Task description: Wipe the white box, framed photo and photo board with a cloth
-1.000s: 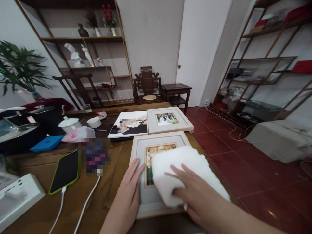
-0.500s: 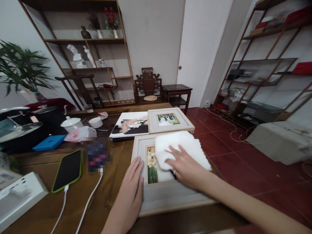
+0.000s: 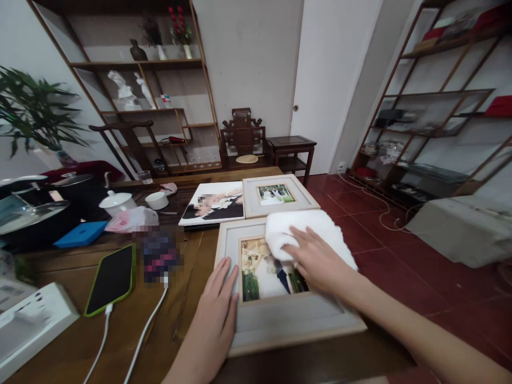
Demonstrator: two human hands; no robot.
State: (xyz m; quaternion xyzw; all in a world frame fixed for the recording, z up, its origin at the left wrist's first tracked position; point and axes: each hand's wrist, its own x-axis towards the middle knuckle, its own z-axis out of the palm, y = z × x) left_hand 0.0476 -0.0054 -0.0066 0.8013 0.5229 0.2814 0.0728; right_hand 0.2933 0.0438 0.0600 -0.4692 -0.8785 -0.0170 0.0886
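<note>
White cloth [image 3: 302, 223] pressed over upper right of near frame [image 3: 280, 319] by right hand [image 3: 316, 257]; fingers half-spread, cloth loosely gripped. Frame laid flat on table [image 3: 191, 288]; left rim touched by left hand [image 3: 219, 304], fingers extended, nothing grasped. Cloth work judged unfinished: lower frame left uncovered; whether already wiped, or far frame [image 3: 254, 200] done, cannot be told.
</note>
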